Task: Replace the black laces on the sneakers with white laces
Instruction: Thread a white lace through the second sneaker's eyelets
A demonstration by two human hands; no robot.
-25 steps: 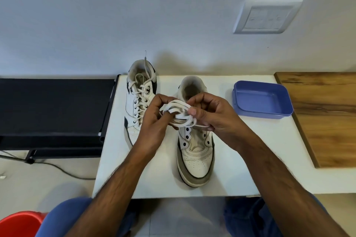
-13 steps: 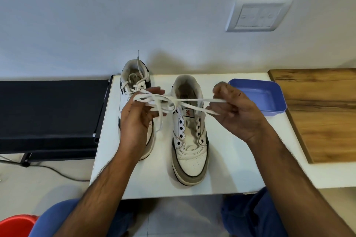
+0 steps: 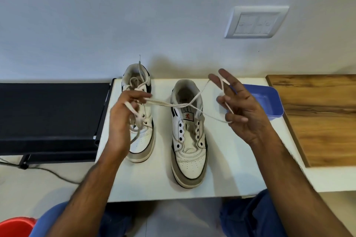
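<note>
Left hand (image 3: 123,117) pinches one end of the white lace (image 3: 169,104), right hand (image 3: 238,107) spread with loops draped over its fingers, untangling it above the unlaced sneaker (image 3: 189,134).

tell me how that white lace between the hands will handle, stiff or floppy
Likely floppy: the white lace sags and crosses itself between the left hand and right hand. Probably very light, draping over spread fingers. It looks apt to tangle, given the loops.
</note>
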